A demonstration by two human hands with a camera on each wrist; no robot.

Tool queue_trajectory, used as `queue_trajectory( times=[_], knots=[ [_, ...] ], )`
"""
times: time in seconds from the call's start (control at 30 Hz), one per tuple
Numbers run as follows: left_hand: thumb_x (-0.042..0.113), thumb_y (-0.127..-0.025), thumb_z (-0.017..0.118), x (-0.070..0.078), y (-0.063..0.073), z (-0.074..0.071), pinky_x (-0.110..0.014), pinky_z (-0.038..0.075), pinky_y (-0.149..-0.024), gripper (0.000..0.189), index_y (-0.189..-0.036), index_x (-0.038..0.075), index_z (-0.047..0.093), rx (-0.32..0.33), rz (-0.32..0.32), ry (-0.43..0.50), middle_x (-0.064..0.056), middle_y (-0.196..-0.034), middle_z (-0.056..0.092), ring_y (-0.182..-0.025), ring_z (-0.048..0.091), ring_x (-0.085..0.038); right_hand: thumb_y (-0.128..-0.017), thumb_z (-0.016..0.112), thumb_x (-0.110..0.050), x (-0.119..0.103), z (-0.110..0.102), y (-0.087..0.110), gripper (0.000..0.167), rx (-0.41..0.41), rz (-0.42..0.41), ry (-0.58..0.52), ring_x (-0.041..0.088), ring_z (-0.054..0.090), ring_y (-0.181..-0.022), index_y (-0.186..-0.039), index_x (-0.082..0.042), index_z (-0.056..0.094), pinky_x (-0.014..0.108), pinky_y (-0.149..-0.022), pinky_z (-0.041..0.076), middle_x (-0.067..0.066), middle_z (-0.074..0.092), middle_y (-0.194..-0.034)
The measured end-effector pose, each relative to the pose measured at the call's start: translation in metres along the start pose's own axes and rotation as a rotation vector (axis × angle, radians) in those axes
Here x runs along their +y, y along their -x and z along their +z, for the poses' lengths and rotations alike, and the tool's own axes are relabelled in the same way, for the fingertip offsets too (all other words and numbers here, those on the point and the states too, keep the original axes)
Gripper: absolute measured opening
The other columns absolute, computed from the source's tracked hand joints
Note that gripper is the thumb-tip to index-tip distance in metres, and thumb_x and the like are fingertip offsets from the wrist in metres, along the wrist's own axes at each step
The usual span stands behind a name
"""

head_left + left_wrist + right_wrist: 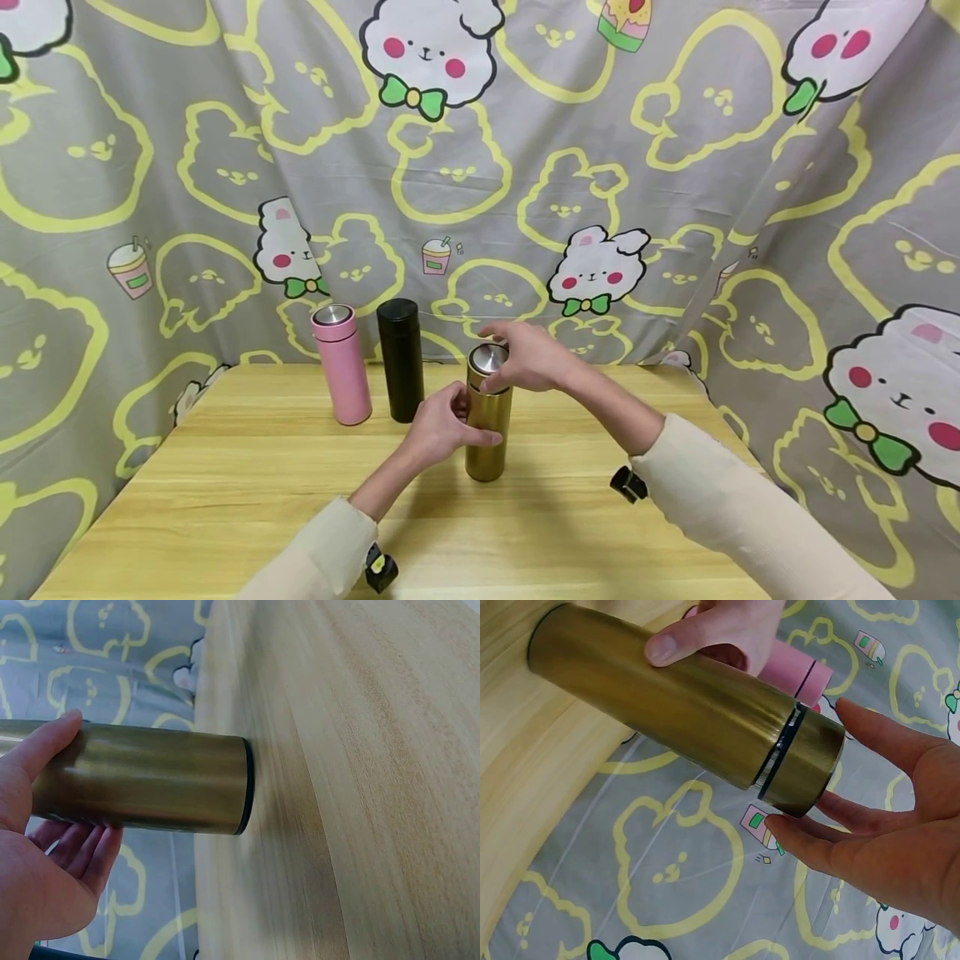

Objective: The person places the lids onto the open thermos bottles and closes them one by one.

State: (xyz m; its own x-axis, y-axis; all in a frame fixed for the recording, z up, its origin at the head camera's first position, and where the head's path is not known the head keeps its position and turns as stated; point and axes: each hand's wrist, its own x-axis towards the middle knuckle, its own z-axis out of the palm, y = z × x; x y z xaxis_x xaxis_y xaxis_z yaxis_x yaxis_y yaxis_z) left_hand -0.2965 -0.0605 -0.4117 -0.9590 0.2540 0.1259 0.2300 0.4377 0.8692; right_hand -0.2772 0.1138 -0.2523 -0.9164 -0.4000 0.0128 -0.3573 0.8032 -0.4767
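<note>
A gold vacuum flask (pixel 486 437) stands upright on the wooden table. My left hand (pixel 438 425) grips its body at mid-height, the thumb across the near side and the fingers behind, as the left wrist view also shows. My right hand (pixel 528 358) is at the top, with thumb and fingers spread loosely about the silver-topped lid (pixel 802 769). In the right wrist view its index fingertip stands slightly off the lid's edge; whether other fingers touch cannot be told. A narrow gap with silver metal shows between the lid and the body.
A pink flask (pixel 345 375) and a black flask (pixel 402 362) stand upright to the left, towards the back of the table (pixel 247 475). A grey patterned curtain (pixel 465 183) hangs behind the table and along its sides.
</note>
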Motion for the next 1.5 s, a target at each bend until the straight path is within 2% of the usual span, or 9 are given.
queue_trajectory(
  times=[0.23, 0.4, 0.57, 0.67, 0.77, 0.9, 1.07, 1.27, 1.5],
  knots=[
    [0.039, -0.064, 0.097, 0.001, 0.0, 0.001, -0.034, 0.053, -0.077, 0.059, -0.103, 0.015, 0.059, -0.004, 0.008, 0.007, -0.002, -0.098, 0.063, -0.089, 0.059, -0.019, -0.076, 0.082, -0.007, 0.0, -0.003, 0.0, 0.067, -0.013, -0.029, -0.01, 0.025, 0.065, -0.109, -0.139, -0.004, 0.059, 0.038, -0.092, 0.053, 0.015, 0.065, -0.135],
    [0.04, -0.063, 0.097, 0.001, 0.001, 0.001, -0.033, 0.051, -0.075, 0.059, -0.1, 0.015, 0.058, -0.001, 0.006, 0.0, -0.003, -0.096, 0.062, -0.087, 0.057, -0.019, -0.078, 0.085, -0.02, 0.002, 0.0, 0.001, 0.061, 0.034, -0.021, 0.001, 0.024, 0.065, -0.104, -0.132, -0.003, 0.062, 0.034, -0.086, 0.054, 0.015, 0.067, -0.128],
    [0.04, -0.064, 0.097, 0.001, 0.001, 0.001, -0.033, 0.051, -0.074, 0.058, -0.098, 0.015, 0.057, 0.002, 0.003, -0.006, -0.002, -0.094, 0.061, -0.086, 0.057, -0.019, -0.076, 0.088, -0.032, 0.005, 0.005, 0.001, 0.052, 0.105, -0.022, 0.025, 0.021, 0.063, -0.084, -0.112, -0.004, 0.065, 0.029, -0.068, 0.051, 0.009, 0.07, -0.1],
    [0.039, -0.063, 0.097, 0.001, 0.001, 0.0, -0.033, 0.052, -0.075, 0.058, -0.098, 0.016, 0.057, 0.002, 0.0, -0.001, -0.002, -0.096, 0.063, -0.087, 0.058, -0.019, -0.076, 0.089, -0.036, 0.006, 0.007, 0.0, 0.054, 0.128, -0.017, 0.036, 0.019, 0.061, -0.079, -0.109, -0.003, 0.062, 0.026, -0.063, 0.049, 0.006, 0.066, -0.092],
    [0.04, -0.063, 0.097, 0.001, 0.001, 0.0, -0.033, 0.052, -0.076, 0.058, -0.099, 0.016, 0.057, 0.0, -0.004, 0.001, -0.002, -0.096, 0.062, -0.088, 0.058, -0.019, -0.076, 0.089, -0.04, 0.005, 0.008, 0.0, 0.059, 0.131, -0.005, 0.055, 0.02, 0.06, -0.082, -0.113, -0.002, 0.061, 0.026, -0.064, 0.049, 0.007, 0.065, -0.094],
    [0.04, -0.063, 0.097, 0.001, 0.001, 0.001, -0.033, 0.052, -0.077, 0.059, -0.099, 0.016, 0.058, -0.001, -0.005, 0.001, -0.002, -0.097, 0.062, -0.088, 0.058, -0.019, -0.077, 0.088, -0.04, 0.003, 0.004, 0.002, 0.073, 0.097, 0.007, 0.033, 0.025, 0.063, -0.098, -0.13, -0.001, 0.057, 0.031, -0.076, 0.053, 0.014, 0.067, -0.117],
    [0.04, -0.063, 0.097, 0.001, 0.001, 0.001, -0.034, 0.052, -0.076, 0.059, -0.101, 0.017, 0.059, -0.003, -0.008, -0.01, -0.002, -0.097, 0.063, -0.088, 0.059, -0.019, -0.079, 0.085, -0.02, 0.002, -0.004, 0.004, 0.074, 0.013, 0.004, -0.062, 0.032, 0.06, -0.123, -0.143, -0.004, 0.051, 0.043, -0.099, 0.051, 0.017, 0.059, -0.14],
    [0.04, -0.063, 0.097, 0.001, 0.001, 0.001, -0.034, 0.053, -0.078, 0.059, -0.103, 0.017, 0.06, -0.006, 0.003, -0.005, -0.001, -0.099, 0.064, -0.09, 0.06, -0.018, -0.079, 0.076, -0.002, 0.002, -0.006, 0.004, 0.065, -0.046, -0.03, -0.062, 0.026, 0.065, -0.111, -0.14, -0.002, 0.056, 0.04, -0.097, 0.052, 0.015, 0.066, -0.129],
    [0.04, -0.063, 0.097, 0.001, 0.001, 0.0, -0.034, 0.053, -0.078, 0.059, -0.102, 0.017, 0.06, -0.003, 0.002, -0.009, -0.001, -0.098, 0.064, -0.09, 0.06, -0.019, -0.08, 0.083, -0.019, 0.004, -0.004, 0.002, 0.053, 0.011, -0.027, -0.014, 0.022, 0.064, -0.097, -0.126, -0.003, 0.063, 0.034, -0.083, 0.053, 0.013, 0.068, -0.117]
  ],
)
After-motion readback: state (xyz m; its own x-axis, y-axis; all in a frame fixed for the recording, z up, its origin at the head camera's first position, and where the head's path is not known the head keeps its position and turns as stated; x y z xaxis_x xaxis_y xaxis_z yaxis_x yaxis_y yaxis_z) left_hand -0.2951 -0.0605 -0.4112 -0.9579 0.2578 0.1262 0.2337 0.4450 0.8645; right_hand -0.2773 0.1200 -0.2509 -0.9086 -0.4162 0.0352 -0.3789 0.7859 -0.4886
